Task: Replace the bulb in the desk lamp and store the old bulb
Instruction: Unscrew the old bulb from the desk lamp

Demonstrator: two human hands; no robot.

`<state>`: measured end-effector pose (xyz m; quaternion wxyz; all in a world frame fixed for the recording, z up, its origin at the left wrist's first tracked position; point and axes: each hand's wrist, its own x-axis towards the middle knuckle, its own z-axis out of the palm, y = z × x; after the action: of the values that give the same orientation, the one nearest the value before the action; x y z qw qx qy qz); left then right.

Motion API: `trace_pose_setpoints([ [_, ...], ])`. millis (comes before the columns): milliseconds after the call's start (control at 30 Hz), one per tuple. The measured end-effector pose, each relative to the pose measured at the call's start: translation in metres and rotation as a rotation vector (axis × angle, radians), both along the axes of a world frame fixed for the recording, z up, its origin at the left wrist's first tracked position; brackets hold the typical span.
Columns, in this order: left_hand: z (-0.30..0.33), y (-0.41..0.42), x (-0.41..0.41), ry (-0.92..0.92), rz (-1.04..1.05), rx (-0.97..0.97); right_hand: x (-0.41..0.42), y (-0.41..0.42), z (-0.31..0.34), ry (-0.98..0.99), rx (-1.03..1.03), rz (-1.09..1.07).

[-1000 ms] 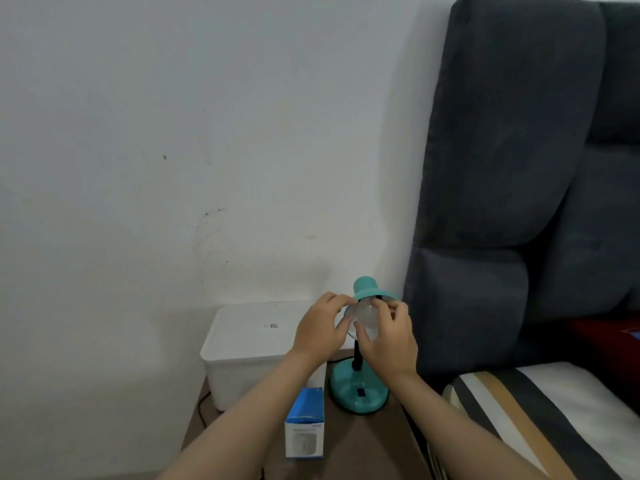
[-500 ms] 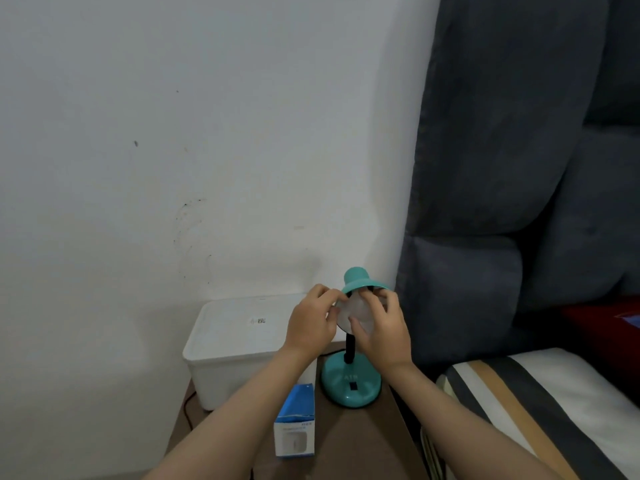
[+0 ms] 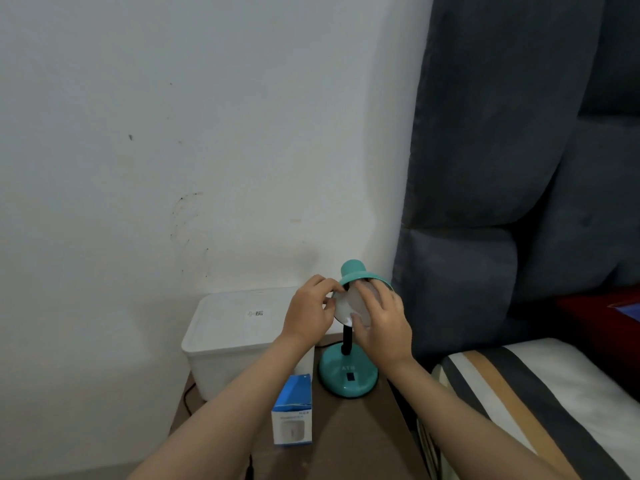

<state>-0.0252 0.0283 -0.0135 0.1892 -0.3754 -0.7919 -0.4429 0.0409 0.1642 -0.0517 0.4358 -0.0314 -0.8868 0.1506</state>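
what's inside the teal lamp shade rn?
A round white bulb sits under the teal lamp shade, held between the left hand and right hand. Its base and the socket are covered by the shade and fingers.

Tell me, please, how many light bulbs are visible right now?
1: the bulb sits in the teal lamp's shade, gripped by both hands. The blue box may hide another.
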Motion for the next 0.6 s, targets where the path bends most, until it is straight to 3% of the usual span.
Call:
trace_pose_setpoints([
  [233,0.005,0.0,0.002,-0.029,-0.006,-0.001,-0.005,-0.014,-0.004,0.01,-0.314,-0.066],
  [600,0.011,0.001,0.006,-0.045,0.004,-0.013,-0.001,-0.002,0.001,-0.058,-0.104,-0.025],
])
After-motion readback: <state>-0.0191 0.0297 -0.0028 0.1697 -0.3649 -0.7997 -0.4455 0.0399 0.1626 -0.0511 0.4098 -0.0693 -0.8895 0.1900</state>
